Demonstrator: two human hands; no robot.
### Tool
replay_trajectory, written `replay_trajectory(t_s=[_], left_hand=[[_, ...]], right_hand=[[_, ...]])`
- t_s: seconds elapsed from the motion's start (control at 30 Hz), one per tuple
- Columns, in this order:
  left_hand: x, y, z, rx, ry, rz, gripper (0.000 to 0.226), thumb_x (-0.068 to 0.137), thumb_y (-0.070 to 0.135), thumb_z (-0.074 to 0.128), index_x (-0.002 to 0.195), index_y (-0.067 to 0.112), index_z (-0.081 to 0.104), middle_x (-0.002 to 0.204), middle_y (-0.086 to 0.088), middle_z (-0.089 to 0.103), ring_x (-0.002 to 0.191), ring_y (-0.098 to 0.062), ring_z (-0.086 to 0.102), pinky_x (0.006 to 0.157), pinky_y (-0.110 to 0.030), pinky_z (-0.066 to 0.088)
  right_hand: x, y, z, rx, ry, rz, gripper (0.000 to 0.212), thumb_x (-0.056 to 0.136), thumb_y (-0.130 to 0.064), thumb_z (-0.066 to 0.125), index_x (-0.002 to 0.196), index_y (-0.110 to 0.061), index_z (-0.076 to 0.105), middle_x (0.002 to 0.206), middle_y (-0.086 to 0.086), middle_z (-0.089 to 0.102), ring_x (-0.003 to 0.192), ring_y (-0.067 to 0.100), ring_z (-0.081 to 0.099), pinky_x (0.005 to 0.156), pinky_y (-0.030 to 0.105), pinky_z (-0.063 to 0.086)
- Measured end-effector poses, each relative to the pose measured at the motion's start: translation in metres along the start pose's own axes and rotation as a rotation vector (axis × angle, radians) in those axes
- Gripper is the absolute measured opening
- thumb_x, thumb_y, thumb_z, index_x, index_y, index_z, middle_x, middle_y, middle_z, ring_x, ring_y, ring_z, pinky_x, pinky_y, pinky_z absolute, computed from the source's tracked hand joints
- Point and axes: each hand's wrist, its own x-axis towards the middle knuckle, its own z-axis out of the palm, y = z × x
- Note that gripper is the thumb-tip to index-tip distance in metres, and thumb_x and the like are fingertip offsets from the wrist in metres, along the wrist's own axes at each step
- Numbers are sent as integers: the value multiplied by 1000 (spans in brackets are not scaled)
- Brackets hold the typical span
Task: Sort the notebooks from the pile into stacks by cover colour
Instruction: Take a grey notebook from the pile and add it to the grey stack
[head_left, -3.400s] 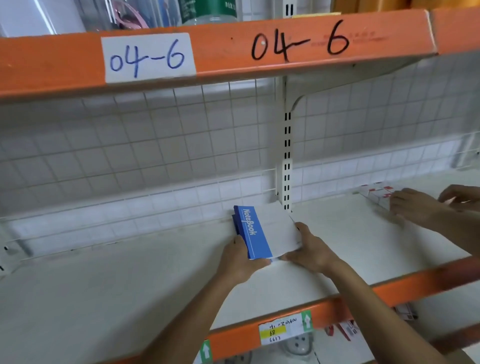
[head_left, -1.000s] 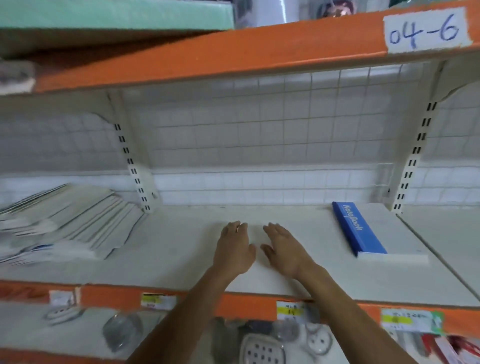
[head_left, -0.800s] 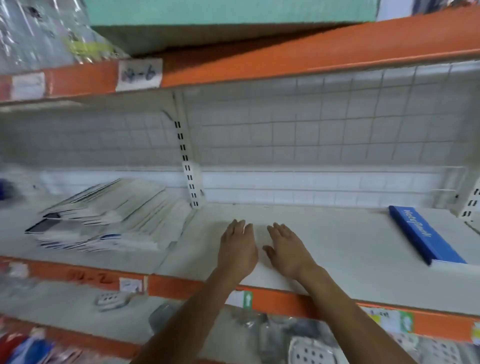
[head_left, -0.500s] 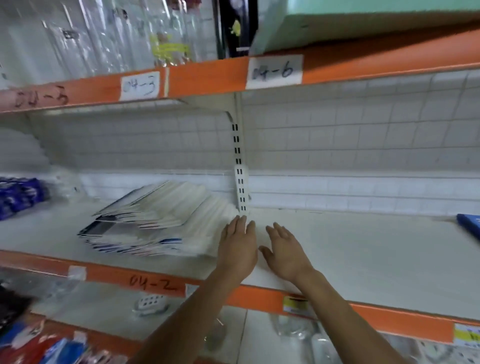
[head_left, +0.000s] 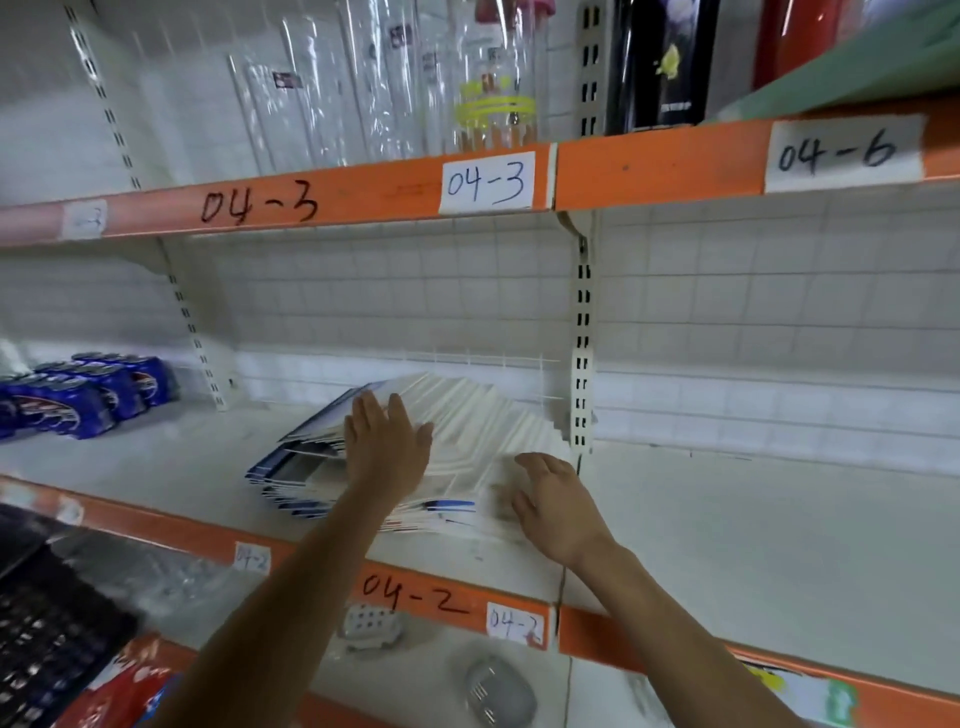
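Mid-frame, the pile (head_left: 467, 431) of notebooks lies fanned out on the shelf (head_left: 753, 525), slumped back toward the grid (head_left: 395, 291) and just left of the post (head_left: 582, 364). The left hand (head_left: 387, 447) is flat on top of it, fingers straight and close together, palm pressing the upper covers. The right hand (head_left: 558, 501) sits at the pile's lower right edge, fingers loosely spread against the white page edges. It is blurred, but I see no cover nipped between finger and thumb. So this reads as the start of a pick: steady the heap, then peel one off.

How to do it well? The fan looks slippery, thin covers overlapping like cards, so the left palm should bear down while the right thumb lifts only the topmost one at its free corner. Draw it toward the front of the shelf, not sideways, or the whole fan may spill against the post. Most faces showing are white; blue shows only along the edges at the left and on a stripe near the front — so turn each one over and read its colour before choosing a stack. The shelf right of the post looks a natural place to build stacks. The blue packs (head_left: 78, 395) at far left are well apart — no worry there.
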Motion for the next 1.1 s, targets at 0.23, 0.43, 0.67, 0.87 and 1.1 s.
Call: replay_trajectory(t_s=[0.23, 0.43, 0.67, 0.87, 1.1], left_hand=[[13, -19, 14, 85, -1, 38, 72, 94, 59, 20, 127, 2, 49, 128, -19, 54, 119, -32, 48, 102, -42, 34], [4, -13, 12, -137, 94, 159, 48, 75, 25, 45, 119, 16, 61, 117, -7, 57, 113, -29, 52, 101, -43, 35], [-10, -7, 13, -77, 120, 182, 43, 85, -3, 53, 126, 11, 55, 137, -4, 45, 116, -19, 48, 102, -26, 35], [-55, 40, -8, -459, 109, 511, 36, 96, 6, 44, 127, 16, 59, 126, 0, 62, 115, -11, 56, 97, -12, 37], [-70, 44, -9, -567, -14, 610, 47, 95, 43, 40, 116, 10, 65, 117, -3, 65, 106, 2, 53, 89, -7, 40]], right_hand=[[20, -6, 8, 59, 8, 11, 37, 98, -21, 41, 131, -7, 47, 132, 8, 52, 127, 24, 39, 102, 22, 28], [28, -9, 8, 190, -7, -4, 48, 91, -30, 37, 132, -8, 50, 131, 9, 55, 123, 27, 47, 102, 24, 32], [21, -2, 1, 433, 47, 23, 29, 97, -22, 48, 123, -13, 58, 114, 0, 64, 99, 14, 59, 76, 0, 37], [31, 0, -19, 1577, -144, 528, 48, 92, -51, 47, 103, -5, 58, 103, 20, 68, 88, 30, 68, 86, 40, 54], [23, 32, -15, 1519, -158, 598, 30, 89, 3, 51, 117, 0, 59, 102, 18, 69, 85, 30, 66, 73, 38, 53]])
